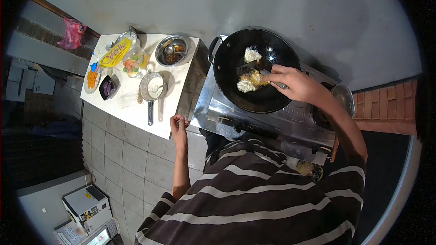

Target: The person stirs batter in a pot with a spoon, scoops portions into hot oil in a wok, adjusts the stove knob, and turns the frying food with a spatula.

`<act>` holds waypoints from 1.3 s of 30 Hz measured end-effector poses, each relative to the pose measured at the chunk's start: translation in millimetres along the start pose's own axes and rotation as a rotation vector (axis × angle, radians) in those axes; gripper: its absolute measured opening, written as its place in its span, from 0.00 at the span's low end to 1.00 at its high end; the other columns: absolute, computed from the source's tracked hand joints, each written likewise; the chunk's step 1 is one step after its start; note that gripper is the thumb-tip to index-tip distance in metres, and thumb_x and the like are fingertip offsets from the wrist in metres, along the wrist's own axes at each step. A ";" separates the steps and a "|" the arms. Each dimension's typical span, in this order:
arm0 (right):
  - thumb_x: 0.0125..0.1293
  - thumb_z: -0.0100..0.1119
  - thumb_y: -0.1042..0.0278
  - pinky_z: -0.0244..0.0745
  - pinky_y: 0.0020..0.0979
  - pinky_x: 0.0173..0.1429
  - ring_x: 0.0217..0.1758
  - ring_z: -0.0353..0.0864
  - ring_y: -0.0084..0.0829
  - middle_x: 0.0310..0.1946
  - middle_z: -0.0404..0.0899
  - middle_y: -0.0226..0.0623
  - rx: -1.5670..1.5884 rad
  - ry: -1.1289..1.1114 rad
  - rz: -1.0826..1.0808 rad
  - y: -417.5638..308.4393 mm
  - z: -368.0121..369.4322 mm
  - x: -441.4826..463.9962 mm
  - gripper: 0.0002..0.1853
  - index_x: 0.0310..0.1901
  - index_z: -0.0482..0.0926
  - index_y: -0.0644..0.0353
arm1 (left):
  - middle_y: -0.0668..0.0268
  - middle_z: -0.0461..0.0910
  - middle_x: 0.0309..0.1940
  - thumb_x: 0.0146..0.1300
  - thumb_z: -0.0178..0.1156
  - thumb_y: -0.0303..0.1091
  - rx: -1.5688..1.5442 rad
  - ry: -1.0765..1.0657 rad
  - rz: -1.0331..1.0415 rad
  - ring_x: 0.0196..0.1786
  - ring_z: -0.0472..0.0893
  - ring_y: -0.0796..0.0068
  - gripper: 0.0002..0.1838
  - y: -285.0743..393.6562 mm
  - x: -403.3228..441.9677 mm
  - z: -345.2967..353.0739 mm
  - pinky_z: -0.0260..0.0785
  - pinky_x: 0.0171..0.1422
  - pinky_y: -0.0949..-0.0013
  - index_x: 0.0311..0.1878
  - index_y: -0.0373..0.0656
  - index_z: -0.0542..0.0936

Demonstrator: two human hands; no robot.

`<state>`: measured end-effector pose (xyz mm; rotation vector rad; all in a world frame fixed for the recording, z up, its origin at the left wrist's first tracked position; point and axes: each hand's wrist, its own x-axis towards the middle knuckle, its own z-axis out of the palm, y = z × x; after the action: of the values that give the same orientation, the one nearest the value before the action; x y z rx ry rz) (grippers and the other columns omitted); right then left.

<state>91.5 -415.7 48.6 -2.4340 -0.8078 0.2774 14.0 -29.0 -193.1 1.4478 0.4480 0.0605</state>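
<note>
My right hand (293, 81) is wrapped round the handle of a spatula (247, 67), whose flat blade is inside a black wok (231, 95). Under and beside the blade lies a pale, yellowish clump of food (249, 83), and a separate white clump (252, 55) sits farther up in the wok. Off to the left, my left hand (179, 123) hangs by the near corner of the white table (175, 95). Its fingers are curled in, with nothing visible in them. The spatula's grip is partly hidden by my right hand.
The wok stands on a metal gas stove (227, 111). On the table are a saucepan (151, 86) with white contents, a steel bowl (171, 51), a dark bowl (107, 87), a plate of orange pieces (92, 80) and a yellow package (116, 53). A metal pot (344, 100) stands right.
</note>
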 end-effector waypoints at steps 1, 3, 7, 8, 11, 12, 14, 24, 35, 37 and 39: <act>0.63 0.59 0.78 0.72 0.43 0.42 0.37 0.80 0.44 0.37 0.75 0.43 0.000 -0.001 0.000 0.9 -0.2 -0.5 0.12 0.49 0.80 0.61 | 0.68 0.73 0.41 0.73 0.56 0.37 0.000 0.001 -0.001 0.37 0.77 0.78 0.10 -0.4 -0.1 -1.1 0.71 0.46 0.72 0.49 0.42 0.71; 0.63 0.59 0.77 0.71 0.43 0.41 0.36 0.79 0.44 0.37 0.75 0.42 0.000 -0.018 0.025 2.2 -1.5 -2.3 0.13 0.50 0.80 0.60 | 0.69 0.73 0.41 0.73 0.56 0.38 0.016 0.007 -0.010 0.38 0.77 0.77 0.11 -1.0 -0.6 -3.2 0.71 0.47 0.72 0.49 0.42 0.71; 0.64 0.59 0.76 0.71 0.43 0.40 0.35 0.78 0.43 0.36 0.75 0.42 -0.020 -0.022 0.056 6.7 -6.6 -11.0 0.12 0.50 0.80 0.60 | 0.68 0.73 0.41 0.73 0.56 0.38 0.025 0.005 -0.018 0.39 0.77 0.78 0.11 -1.5 -2.1 -3.6 0.71 0.47 0.72 0.49 0.42 0.71; 0.64 0.59 0.76 0.70 0.43 0.40 0.35 0.78 0.43 0.36 0.75 0.42 -0.029 -0.020 0.053 7.3 -9.2 -13.4 0.12 0.49 0.81 0.59 | 0.68 0.73 0.41 0.73 0.56 0.38 0.034 0.007 -0.019 0.39 0.77 0.78 0.10 -1.5 -1.9 -2.8 0.71 0.46 0.72 0.49 0.42 0.71; 0.65 0.58 0.76 0.69 0.43 0.40 0.35 0.77 0.43 0.35 0.75 0.42 -0.056 -0.032 0.081 4.4 -16.7 -21.5 0.12 0.49 0.81 0.58 | 0.68 0.73 0.41 0.73 0.55 0.38 0.049 0.008 -0.017 0.39 0.77 0.78 0.10 -1.7 -1.7 -0.2 0.71 0.46 0.73 0.49 0.42 0.71; 0.65 0.58 0.75 0.69 0.43 0.40 0.35 0.77 0.43 0.35 0.74 0.43 -0.075 -0.047 0.111 3.1 -19.4 -24.2 0.12 0.49 0.81 0.58 | 0.68 0.73 0.41 0.73 0.55 0.37 0.056 0.010 -0.015 0.38 0.77 0.78 0.10 -1.7 -1.7 0.7 0.71 0.45 0.73 0.49 0.42 0.71; 0.65 0.58 0.75 0.69 0.41 0.41 0.35 0.76 0.42 0.36 0.75 0.42 -0.090 -0.047 0.117 2.4 -24.9 -29.2 0.12 0.49 0.82 0.59 | 0.68 0.73 0.41 0.73 0.55 0.37 0.044 -0.003 -0.008 0.38 0.77 0.78 0.10 -6.1 1.5 1.0 0.71 0.45 0.73 0.49 0.42 0.71; 0.65 0.59 0.74 0.70 0.41 0.42 0.36 0.76 0.45 0.35 0.74 0.43 -0.076 0.053 0.100 12.4 -19.9 -30.0 0.10 0.47 0.81 0.61 | 0.68 0.73 0.40 0.72 0.56 0.36 0.009 -0.018 0.008 0.38 0.76 0.78 0.10 -0.7 0.0 5.3 0.72 0.46 0.72 0.48 0.41 0.71; 0.65 0.60 0.74 0.71 0.38 0.40 0.33 0.77 0.43 0.33 0.76 0.43 -0.086 0.279 0.198 -14.1 -17.6 -24.5 0.11 0.48 0.80 0.60 | 0.69 0.72 0.40 0.73 0.56 0.35 0.014 -0.037 0.014 0.38 0.76 0.78 0.09 25.2 -9.0 4.9 0.70 0.47 0.72 0.49 0.42 0.71; 0.64 0.60 0.73 0.71 0.40 0.39 0.32 0.77 0.45 0.31 0.76 0.43 -0.087 0.391 0.223 -23.3 -9.9 -27.4 0.10 0.48 0.80 0.59 | 0.69 0.72 0.40 0.73 0.56 0.35 0.067 -0.083 0.049 0.39 0.75 0.78 0.09 42.1 -1.7 5.3 0.70 0.48 0.72 0.48 0.41 0.71; 0.64 0.61 0.72 0.73 0.39 0.38 0.30 0.78 0.46 0.32 0.78 0.44 -0.085 0.558 0.267 -37.7 -2.9 -31.4 0.10 0.47 0.79 0.59 | 0.69 0.71 0.41 0.73 0.56 0.35 0.069 -0.131 0.037 0.39 0.75 0.78 0.09 58.6 12.0 6.0 0.70 0.48 0.71 0.48 0.41 0.71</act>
<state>49.1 -410.9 72.9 -2.5071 -0.2547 -0.3367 40.3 -22.9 -139.4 1.5178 0.3185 -0.0198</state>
